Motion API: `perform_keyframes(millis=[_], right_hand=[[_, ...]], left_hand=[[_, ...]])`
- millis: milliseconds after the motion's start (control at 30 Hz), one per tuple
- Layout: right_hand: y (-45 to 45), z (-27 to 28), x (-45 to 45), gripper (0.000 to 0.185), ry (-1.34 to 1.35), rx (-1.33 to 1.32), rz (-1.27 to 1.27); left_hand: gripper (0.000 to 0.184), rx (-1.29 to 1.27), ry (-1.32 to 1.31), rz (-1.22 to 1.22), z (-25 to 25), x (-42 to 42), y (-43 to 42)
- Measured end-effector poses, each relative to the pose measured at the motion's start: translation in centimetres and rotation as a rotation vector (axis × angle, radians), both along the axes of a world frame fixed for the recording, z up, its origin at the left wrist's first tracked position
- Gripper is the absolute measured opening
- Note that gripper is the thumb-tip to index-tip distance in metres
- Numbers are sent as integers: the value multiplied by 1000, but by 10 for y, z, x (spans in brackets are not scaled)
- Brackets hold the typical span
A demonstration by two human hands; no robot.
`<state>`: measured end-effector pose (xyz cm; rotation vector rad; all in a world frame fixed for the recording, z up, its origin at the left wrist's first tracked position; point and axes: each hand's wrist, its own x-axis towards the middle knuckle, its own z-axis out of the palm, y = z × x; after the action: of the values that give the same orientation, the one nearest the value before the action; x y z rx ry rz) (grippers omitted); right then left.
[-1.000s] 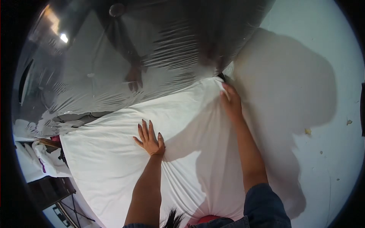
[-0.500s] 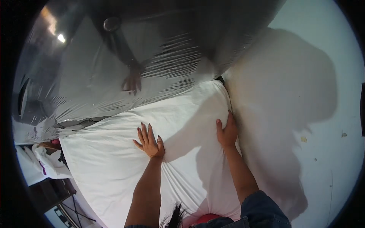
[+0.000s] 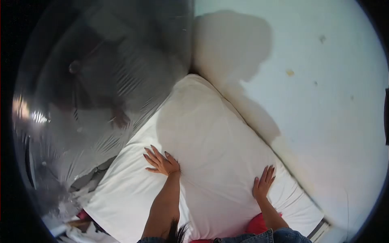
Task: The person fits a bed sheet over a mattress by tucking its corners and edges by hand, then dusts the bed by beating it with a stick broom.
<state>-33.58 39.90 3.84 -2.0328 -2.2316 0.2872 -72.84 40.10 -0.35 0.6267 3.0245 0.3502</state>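
A white sheet [image 3: 210,133] covers the mattress, its far corner lying where the plastic-covered panel meets the wall. My left hand [image 3: 163,163] rests flat on the sheet near the middle, fingers spread, with small creases around it. Farther right, my right hand [image 3: 264,183] lies on the sheet close to the wall side, palm down with the fingers extended. Neither hand holds anything. Soft folds run across the sheet at its left edge and near the right corner.
A dark padded panel [image 3: 101,73] wrapped in clear plastic stands along the left. The pale wall [image 3: 324,121] runs along the right side. Something red [image 3: 257,224] shows beside my body. White cloth and clutter lie at the lower left.
The view has turned toward the wall side. My right hand has moved from the far corner back along the wall side of the sheet. My left hand stays flat on the sheet.
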Motion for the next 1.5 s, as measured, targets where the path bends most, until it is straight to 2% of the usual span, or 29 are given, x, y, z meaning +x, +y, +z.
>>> perform_keyframes(millis=[67,133,200,233,300,367,400,467,500,700,800,933,1033,1100,1200,1233,1267,1300,1333,1367,1400,1500], right_hand=[[-26,-22,9,70,-11,28,-52],[-16,-27,0,68,17,125,-65],[-19,-37,1,68,-3,97,-103],[-21,-36,6,68,-27,82,-98],[-20,-34,5,69,3,96,-106],[-17,-19,3,70,20,38,-134],[-19,-18,2,69,53,46,-144],[-19,-15,3,66,114,73,-147],[-19,-14,3,65,123,86,-153],[-23,-18,11,66,122,65,-178],[-24,-24,15,68,115,56,-154],[-27,-23,23,67,114,84,-112],[-35,-22,27,68,169,134,-50],[-66,-31,52,71,548,186,-116],[-157,-20,114,75,399,264,-370],[-191,-31,142,74,203,232,-491],[-219,-45,171,71,139,147,-649],[-235,-38,186,70,-68,22,-711],[-248,-38,198,67,-123,72,-649],[-251,-43,202,64,-169,50,-602],[-245,-50,202,63,-192,81,-607],[-244,-68,200,61,-202,140,-593]], left_hand=[[61,-6,58,-24,-2,4,1],[58,-15,121,-61,-10,4,-4],[56,23,292,-40,-29,3,-5],[56,32,275,-92,-32,6,-5],[57,-198,512,-27,-39,2,-7],[58,-47,598,-75,-49,-1,-10],[57,-82,567,-47,-50,1,-12],[57,-438,758,11,-50,3,-11],[57,114,502,-91,-51,3,-13],[58,-66,574,-36,-59,-3,-17],[57,101,483,-102,-61,-3,-18],[58,1,472,-65,-51,1,-19],[60,23,494,-38,-65,-9,-18],[62,25,500,-11,-76,-11,-19],[62,-95,323,7,-43,-3,-17],[60,-50,360,-31,-44,-5,-21],[58,231,275,-139,-60,-16,-33],[58,453,36,-337,-36,-6,-50],[56,1011,-285,-600,-37,4,-68],[59,786,-136,-753,0,32,-100],[65,688,-116,-837,15,49,-136],[82,243,-38,-679,14,92,-261]])
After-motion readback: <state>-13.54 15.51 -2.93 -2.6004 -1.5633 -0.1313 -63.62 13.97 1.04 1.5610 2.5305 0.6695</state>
